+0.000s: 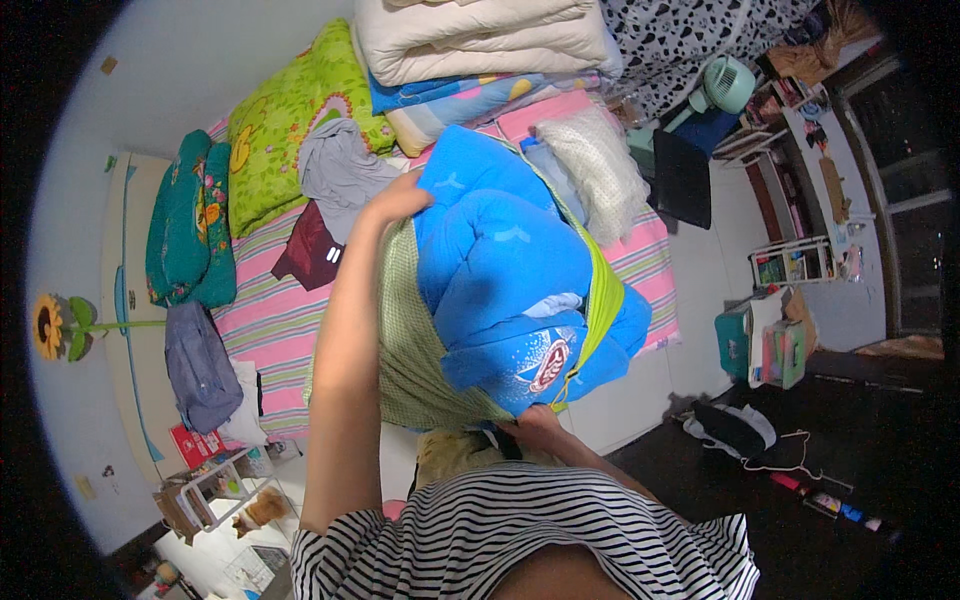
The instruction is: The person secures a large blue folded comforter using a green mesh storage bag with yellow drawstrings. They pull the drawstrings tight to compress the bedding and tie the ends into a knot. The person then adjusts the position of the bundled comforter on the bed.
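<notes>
A thick bright blue quilt, bundled up, bulges out of a green checked fabric cover with a lime-green zip edge. Part of the blue cloth spills over that edge on the right. My left hand grips the far left rim of the cover, against the blue quilt; its fingertips are partly hidden. Close to my body, my right hand pinches the near rim beside the zip's end. The bundle rests at the edge of a bed with a pink striped sheet.
Left of the bundle lie a grey garment, maroon cloth and a green pillow. Folded cream bedding is stacked behind. A white dotted fabric lies right. Clothes with a hanger are on the dark floor.
</notes>
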{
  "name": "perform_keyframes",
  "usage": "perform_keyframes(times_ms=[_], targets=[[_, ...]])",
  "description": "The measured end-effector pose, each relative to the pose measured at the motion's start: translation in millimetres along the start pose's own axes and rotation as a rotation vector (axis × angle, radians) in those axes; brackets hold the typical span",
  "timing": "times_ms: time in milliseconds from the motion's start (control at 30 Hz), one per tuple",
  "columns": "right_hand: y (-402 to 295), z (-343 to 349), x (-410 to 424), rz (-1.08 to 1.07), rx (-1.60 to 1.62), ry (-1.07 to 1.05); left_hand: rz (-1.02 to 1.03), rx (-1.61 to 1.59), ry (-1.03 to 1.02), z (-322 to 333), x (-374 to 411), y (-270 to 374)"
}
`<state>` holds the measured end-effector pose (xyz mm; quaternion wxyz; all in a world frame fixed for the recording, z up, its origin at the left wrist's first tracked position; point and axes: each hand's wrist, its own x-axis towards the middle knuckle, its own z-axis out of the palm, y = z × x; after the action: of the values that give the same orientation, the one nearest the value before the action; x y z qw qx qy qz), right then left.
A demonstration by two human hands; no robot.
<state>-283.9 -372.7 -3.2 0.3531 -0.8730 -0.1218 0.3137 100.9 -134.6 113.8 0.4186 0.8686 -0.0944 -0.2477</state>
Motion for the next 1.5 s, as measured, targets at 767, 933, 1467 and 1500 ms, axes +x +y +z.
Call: perform_keyframes(times_ms=[767, 933, 1467, 1500], targets=[[-34.3, -71.2, -17.7, -0.169, -0.020, 0.505, 0.260, -0.198, 0.716, 25.8, 1.5, 46.9], [-92.2, -180.9, 42.7, -0.339, -0.017, 0.840, 0.386, -0.015, 0.669, 19.4, -31.9, 58.6], [-118.3, -177.0, 246.1, -0.141, -0.154, 0.496, 0.380, 0.359, 0.512, 20.8, -62.0, 5.7], [-119.2, -184.4, 256.6, -0.174, -0.168, 0.502, 0.391, 0.352, 0.552, 11.8, -52.6, -3.3]])
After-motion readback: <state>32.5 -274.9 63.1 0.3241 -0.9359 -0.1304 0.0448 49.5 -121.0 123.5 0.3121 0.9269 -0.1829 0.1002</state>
